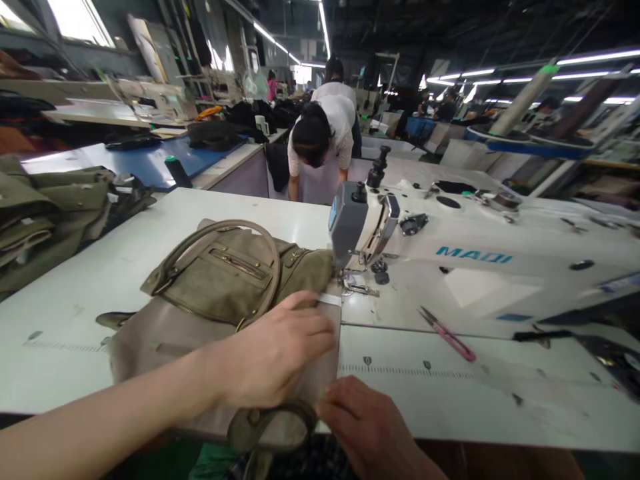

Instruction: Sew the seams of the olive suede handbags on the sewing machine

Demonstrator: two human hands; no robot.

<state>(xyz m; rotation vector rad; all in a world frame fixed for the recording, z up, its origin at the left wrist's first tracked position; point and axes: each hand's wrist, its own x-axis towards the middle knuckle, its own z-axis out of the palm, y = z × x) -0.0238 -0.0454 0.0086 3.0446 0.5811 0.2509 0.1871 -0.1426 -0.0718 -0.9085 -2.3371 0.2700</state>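
An olive green bag (210, 272) with looped handles and a brass zipper lies on the white sewing table, its grey-brown lining (145, 340) spread toward me. My left hand (280, 347) is over the lining's right part, slightly blurred, fingers bent and pointing right; whether it grips the fabric is unclear. My right hand (363, 417) pinches the lining's right edge near the table's front. An olive strap piece (243, 427) hangs at the front edge between them. The bag's far right end reaches the presser foot (357, 285) of the sewing machine (465, 253).
Pink-handled snips (453, 340) lie right of the needle area on the table (400, 400). Olive fabric pieces (50, 213) are piled at the left. A dark thread cone (177, 172) stands behind. A person in white (320, 133) bends forward beyond the table.
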